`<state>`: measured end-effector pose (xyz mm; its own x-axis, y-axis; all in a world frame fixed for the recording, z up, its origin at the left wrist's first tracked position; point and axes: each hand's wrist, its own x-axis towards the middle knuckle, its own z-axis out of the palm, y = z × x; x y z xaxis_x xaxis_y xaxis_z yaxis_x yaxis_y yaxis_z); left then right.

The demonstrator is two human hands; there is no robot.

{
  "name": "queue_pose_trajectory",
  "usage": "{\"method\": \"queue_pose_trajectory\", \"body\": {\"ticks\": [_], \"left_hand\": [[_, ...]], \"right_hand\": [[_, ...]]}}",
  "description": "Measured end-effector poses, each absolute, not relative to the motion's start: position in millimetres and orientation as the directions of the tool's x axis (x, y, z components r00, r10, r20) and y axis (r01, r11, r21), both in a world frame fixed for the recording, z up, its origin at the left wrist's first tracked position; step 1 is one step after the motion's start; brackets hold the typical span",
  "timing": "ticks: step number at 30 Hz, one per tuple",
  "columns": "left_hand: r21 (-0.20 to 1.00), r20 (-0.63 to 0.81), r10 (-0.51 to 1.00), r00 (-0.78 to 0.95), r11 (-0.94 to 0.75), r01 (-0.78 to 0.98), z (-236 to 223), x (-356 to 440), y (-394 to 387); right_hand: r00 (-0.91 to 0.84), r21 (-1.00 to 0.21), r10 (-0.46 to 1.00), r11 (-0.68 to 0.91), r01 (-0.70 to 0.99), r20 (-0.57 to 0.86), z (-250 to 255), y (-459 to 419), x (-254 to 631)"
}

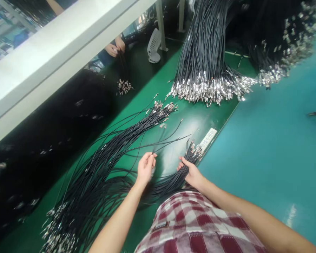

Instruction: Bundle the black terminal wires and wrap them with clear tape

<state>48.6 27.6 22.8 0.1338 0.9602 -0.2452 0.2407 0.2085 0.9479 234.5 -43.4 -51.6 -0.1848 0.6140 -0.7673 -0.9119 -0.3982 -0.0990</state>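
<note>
My right hand [191, 171] is wrapped round a bundle of black cables [171, 182] close to its metal-tipped end, near the table's front edge. To its left, my left hand [146, 166] pinches a thin black cable [162, 135] between thumb and fingers; its upper end is blurred. A second bundle of black cables [126, 135] lies on the green table just beyond my left hand, its silvery terminals pointing away to the upper right. Both bundles run back to the lower left, where more metal ends [59, 232] are heaped.
A large bunch of black cables [202, 42] with shiny terminals lies at the back right. A white label [208, 138] sticks to the table edge. A white shelf beam [55, 52] crosses the upper left. Behind it are a small fan [154, 45] and another person's hands [116, 46].
</note>
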Motion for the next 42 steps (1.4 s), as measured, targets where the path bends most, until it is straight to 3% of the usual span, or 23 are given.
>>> {"method": "queue_pose_trajectory", "body": {"ticks": [3, 7, 10, 13, 16, 21, 25, 28, 30, 33, 39, 42], "left_hand": [[0.95, -0.304, 0.932, 0.198, 0.282, 0.135, 27.2, 46.8, 8.5], [0.883, -0.47, 0.769, 0.433, 0.406, 0.236, 21.4, 46.1, -16.8], [0.858, -0.514, 0.715, 0.474, 0.427, 0.286, 5.5, 50.4, -32.2], [0.858, -0.506, 0.731, 0.457, 0.371, 0.355, -7.8, 60.6, -43.5], [0.824, -0.462, 0.782, 0.419, 0.204, 0.528, -7.7, 75.6, -48.4], [0.601, -0.299, 0.825, 0.48, -0.228, 0.766, 4.8, 85.7, -12.9], [0.348, -0.196, 0.88, 0.432, -0.349, 0.87, -10.5, 73.1, 55.7], [0.128, -0.25, 0.861, 0.442, -0.423, 0.897, -33.6, 68.8, 98.0], [0.051, -0.325, 0.832, 0.449, -0.458, 0.887, -42.7, 69.5, 112.9], [0.101, -0.348, 0.808, 0.475, -0.471, 0.876, -36.5, 66.1, 113.5], [0.479, -0.146, 0.799, 0.583, -0.459, 0.748, 0.3, 32.9, 43.4], [0.522, -0.178, 0.802, 0.57, -0.414, 0.746, -1.8, 20.2, -7.3]], "right_hand": [[-0.18, -0.096, 0.609, -0.392, -0.915, -0.773, -51.3, -44.5, 235.7], [-0.159, -0.135, 0.629, -0.394, -0.909, -0.761, -48.3, -44.3, 236.4], [-0.178, -0.163, 0.677, -0.409, -0.898, -0.714, -42.2, -43.8, 236.1], [-0.205, -0.183, 0.712, -0.428, -0.885, -0.671, -37.2, -45.3, 236.4], [-0.192, -0.221, 0.719, -0.438, -0.871, -0.668, -38.2, -49.0, 236.8], [-0.131, -0.235, 0.699, -0.402, -0.885, -0.703, -49.5, -54.1, 235.4], [-0.131, -0.199, 0.666, -0.396, -0.896, -0.734, -55.8, -53.5, 234.2], [-0.136, -0.182, 0.65, -0.397, -0.9, -0.748, -57.6, -51.6, 233.8], [-0.14, -0.169, 0.639, -0.398, -0.902, -0.757, -58.2, -50.2, 233.7], [-0.146, -0.153, 0.628, -0.397, -0.905, -0.765, -58.7, -48.4, 234.2], [-0.136, -0.152, 0.634, -0.379, -0.913, -0.761, -56.0, -45.2, 236.6], [-0.143, -0.179, 0.672, -0.385, -0.905, -0.727, -50.3, -44.4, 238.4]]}}
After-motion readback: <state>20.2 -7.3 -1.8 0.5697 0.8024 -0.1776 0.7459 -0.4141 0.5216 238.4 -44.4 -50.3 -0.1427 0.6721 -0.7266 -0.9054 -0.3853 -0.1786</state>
